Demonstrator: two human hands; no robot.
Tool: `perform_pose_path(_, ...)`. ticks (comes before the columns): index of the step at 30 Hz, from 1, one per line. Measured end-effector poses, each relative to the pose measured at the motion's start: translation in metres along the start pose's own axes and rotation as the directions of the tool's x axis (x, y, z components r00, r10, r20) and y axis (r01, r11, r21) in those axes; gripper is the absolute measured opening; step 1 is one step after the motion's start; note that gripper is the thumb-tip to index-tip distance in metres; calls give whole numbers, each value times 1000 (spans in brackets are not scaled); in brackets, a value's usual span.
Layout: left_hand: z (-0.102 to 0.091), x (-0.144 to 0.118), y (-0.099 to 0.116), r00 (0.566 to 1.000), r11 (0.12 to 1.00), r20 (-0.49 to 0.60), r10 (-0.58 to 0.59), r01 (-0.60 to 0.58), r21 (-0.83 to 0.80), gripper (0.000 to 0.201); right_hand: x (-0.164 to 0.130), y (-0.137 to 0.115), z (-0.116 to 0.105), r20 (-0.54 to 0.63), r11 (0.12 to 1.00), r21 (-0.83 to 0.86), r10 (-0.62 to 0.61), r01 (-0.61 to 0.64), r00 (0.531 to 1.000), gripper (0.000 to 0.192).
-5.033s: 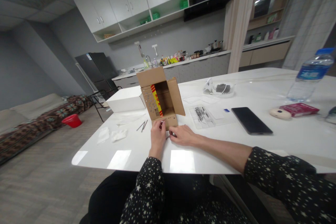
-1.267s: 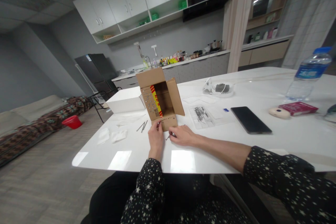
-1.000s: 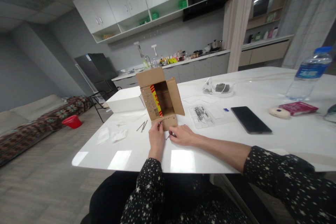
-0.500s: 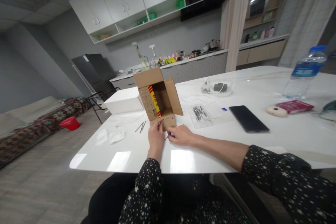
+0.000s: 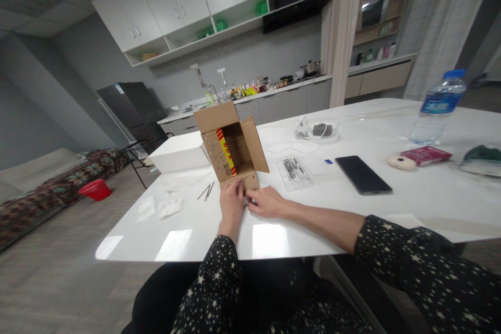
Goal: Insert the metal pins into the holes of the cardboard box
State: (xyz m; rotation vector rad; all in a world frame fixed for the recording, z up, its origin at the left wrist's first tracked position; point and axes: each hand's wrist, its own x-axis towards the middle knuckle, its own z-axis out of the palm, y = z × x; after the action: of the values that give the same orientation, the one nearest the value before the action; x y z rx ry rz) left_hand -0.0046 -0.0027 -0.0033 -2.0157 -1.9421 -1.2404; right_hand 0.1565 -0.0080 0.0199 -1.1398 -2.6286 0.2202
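An open cardboard box stands on the white table in front of me, its flaps spread. Several small shiny dots, like screw heads, cover its left panel beside a red and yellow label. A row of dots also runs along the low front flap. My left hand is closed with its fingertips on that flap. Close by on the right, my right hand is curled, fingers pinched at the flap's lower edge. A thin dark piece shows by its fingertips, too small to name.
Thin metal rods and white tissues lie left. A long white box stands behind them. To the right are a clear compartment case with small dark parts, a phone, a red packet and a water bottle.
The whole view has shifted slightly, so the things on the table appear a little further left. Both hands keep their place at the box's front flap.
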Motion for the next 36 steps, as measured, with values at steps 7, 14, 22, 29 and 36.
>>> perform_pose_path(7,1,7,2,994,994,13,104,-105,23,26,-1,-1,-1,0,1000,-19,5,-5,1000,24)
perform_pose_path(14,2,15,-2,985,982,41,167,-170,83,26,-2,-1,-2,6,999,-31,11,-11,1000,27)
perform_pose_path(22,4,19,-3,981,975,43,191,-195,110,25,-2,0,-2,-27,1000,-26,14,-15,1000,25)
perform_pose_path(29,6,24,4,987,970,28,158,-160,181,32,-1,0,0,-36,999,-33,28,-29,999,25)
perform_pose_path(36,9,21,-3,973,938,5,230,-222,267,35,0,3,2,-32,999,-32,27,-28,999,26)
